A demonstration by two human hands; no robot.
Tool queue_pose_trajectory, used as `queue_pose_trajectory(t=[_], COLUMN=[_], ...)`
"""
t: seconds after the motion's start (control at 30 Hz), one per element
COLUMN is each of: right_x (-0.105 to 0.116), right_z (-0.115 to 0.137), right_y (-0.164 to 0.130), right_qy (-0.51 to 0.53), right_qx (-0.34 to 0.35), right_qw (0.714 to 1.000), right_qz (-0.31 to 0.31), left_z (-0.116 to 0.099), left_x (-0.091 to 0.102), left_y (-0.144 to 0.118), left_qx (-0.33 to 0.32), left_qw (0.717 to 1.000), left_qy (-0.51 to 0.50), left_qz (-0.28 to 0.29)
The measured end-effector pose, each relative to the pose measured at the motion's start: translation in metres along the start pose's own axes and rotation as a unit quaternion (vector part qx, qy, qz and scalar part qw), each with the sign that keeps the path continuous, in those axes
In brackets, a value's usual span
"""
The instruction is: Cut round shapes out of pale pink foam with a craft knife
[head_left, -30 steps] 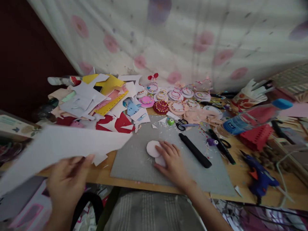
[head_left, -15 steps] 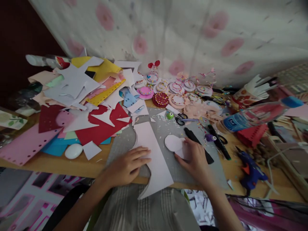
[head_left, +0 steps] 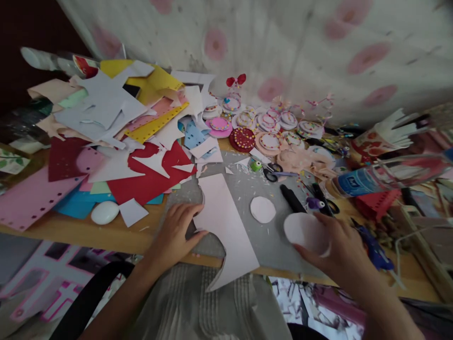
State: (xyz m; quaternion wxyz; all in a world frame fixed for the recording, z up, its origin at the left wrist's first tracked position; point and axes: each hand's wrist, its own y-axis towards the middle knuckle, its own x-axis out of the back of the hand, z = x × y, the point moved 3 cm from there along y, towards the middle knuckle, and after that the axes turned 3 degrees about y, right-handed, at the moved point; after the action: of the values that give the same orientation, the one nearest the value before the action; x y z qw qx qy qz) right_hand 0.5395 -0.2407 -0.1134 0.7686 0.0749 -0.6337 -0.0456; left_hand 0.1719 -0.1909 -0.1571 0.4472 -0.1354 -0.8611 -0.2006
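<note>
Left hand: I have the left hand (head_left: 179,226) at the notched left edge of the white foam sheet (head_left: 231,222), thumb and fingers parted wide around a bite in that edge. The tips seem to touch it, probably to steady it; I cannot tell how firmly they press.

Right hand: My right hand (head_left: 341,241) has a white round piece (head_left: 304,231) between thumb and fingers. It is tilted, broad face towards the camera, likely held by the rim so that the face stays uncovered. How thick it is, I cannot tell.

Loose disc: A white disc (head_left: 263,209) lies flat on the grey mat (head_left: 272,248), between my hands and touched by neither, just right of the sheet.

Sheet's lie: It slants across the mat right beside my left hand, its lower end overhanging the near edge of the wooden table (head_left: 123,238). The mat presumably protects the wood.

Right of the disc: A black tool (head_left: 292,198) lies just beyond the round piece, which hides its lower end.

Back row: Beaded miniature hats (head_left: 269,120) are grouped by the curtain, perhaps to keep them off the mat; scissors (head_left: 272,174) lie nearer.
</note>
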Motion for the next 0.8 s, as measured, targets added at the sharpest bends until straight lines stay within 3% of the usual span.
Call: queue_pose_trajectory(t=[0.1, 0.17, 0.27, 0.37, 0.47, 0.8], right_x=[0.025, 0.023, -0.014, -0.055, -0.072, -0.073], right_z=[0.015, 0.046, 0.1, 0.131, 0.134, 0.136], right_y=[0.0, 0.009, 0.027, 0.039, 0.043, 0.036], right_qy=[0.005, 0.081, 0.218, 0.26, 0.267, 0.268], right_qx=[-0.007, 0.029, 0.128, 0.159, 0.164, 0.161], right_qw=[0.998, 0.994, 0.967, 0.946, 0.943, 0.945], right_qz=[-0.061, -0.067, 0.044, 0.109, 0.11, 0.09], left_z=[0.0, 0.0, 0.002, 0.004, 0.005, 0.004], left_x=[0.0, 0.0, -0.001, -0.001, 0.001, 0.001], left_y=[0.0, 0.0, -0.001, -0.003, -0.004, 0.0], left_qx=[-0.002, -0.007, -0.009, -0.005, -0.009, -0.048], left_qw=[1.0, 1.0, 1.0, 1.0, 1.0, 0.999], left_qy=[-0.008, -0.009, -0.014, -0.02, -0.023, -0.016], left_qz=[-0.007, -0.006, -0.004, -0.006, -0.012, -0.009])
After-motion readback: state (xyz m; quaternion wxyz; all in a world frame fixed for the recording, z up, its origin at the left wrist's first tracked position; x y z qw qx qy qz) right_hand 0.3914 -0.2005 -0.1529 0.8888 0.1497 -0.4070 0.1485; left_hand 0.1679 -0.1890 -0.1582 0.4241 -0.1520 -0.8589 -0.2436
